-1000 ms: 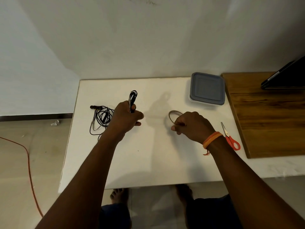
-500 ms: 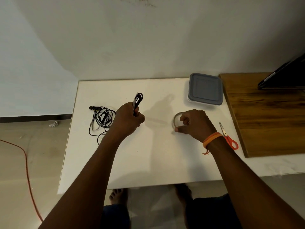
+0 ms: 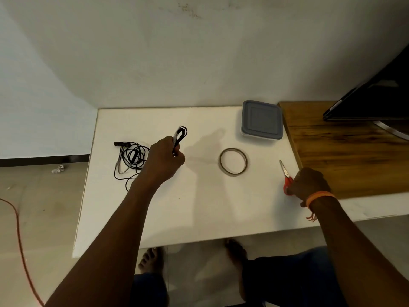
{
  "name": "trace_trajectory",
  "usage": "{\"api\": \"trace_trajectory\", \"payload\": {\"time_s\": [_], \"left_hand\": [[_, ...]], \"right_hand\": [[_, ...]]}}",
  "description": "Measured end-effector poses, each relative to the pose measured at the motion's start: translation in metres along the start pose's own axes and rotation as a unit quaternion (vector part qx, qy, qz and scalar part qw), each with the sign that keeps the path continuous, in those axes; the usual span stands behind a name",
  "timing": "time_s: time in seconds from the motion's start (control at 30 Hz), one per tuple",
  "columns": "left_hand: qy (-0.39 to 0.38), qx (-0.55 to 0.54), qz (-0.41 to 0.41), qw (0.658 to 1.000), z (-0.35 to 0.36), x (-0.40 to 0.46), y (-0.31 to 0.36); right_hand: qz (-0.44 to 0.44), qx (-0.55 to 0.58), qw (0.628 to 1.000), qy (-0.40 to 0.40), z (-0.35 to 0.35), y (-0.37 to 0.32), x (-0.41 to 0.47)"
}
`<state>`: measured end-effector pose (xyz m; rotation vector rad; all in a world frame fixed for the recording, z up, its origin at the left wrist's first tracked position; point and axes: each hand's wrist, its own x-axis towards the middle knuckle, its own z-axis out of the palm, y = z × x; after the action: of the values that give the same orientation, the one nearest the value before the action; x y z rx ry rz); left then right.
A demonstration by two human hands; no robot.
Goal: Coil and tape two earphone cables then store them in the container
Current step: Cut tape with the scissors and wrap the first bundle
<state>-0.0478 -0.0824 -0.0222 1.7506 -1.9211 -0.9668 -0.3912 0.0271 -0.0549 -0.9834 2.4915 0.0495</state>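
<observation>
White worktop with two earphone cables, a tape roll, scissors and a lidded container.
The left hand is clenched round a coiled black earphone cable, whose loop sticks up out of the fist above the middle of the worktop's left half. The second earphone cable lies loose and tangled on the worktop near the left edge, just beside that hand. The tape roll lies flat near the centre, apart from both hands. The right hand rests at the right edge with its fingers curled over the red handles of the scissors, blades pointing towards the far edge. The grey-lidded container, closed, stands at the far right corner, against a wooden board.
</observation>
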Motion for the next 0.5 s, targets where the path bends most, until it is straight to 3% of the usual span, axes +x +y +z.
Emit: {"api": "trace_trajectory", "payload": {"time_s": [0.33, 0.5], "left_hand": [[-0.004, 0.017, 0.026, 1.000, 0.003, 0.000, 0.000], [-0.001, 0.018, 0.026, 0.999, 0.003, 0.001, -0.001]], "right_hand": [[-0.022, 0.049, 0.996, 0.067, 0.013, -0.011, 0.004], [0.010, 0.042, 0.996, 0.074, 0.019, -0.015, 0.006]]}}
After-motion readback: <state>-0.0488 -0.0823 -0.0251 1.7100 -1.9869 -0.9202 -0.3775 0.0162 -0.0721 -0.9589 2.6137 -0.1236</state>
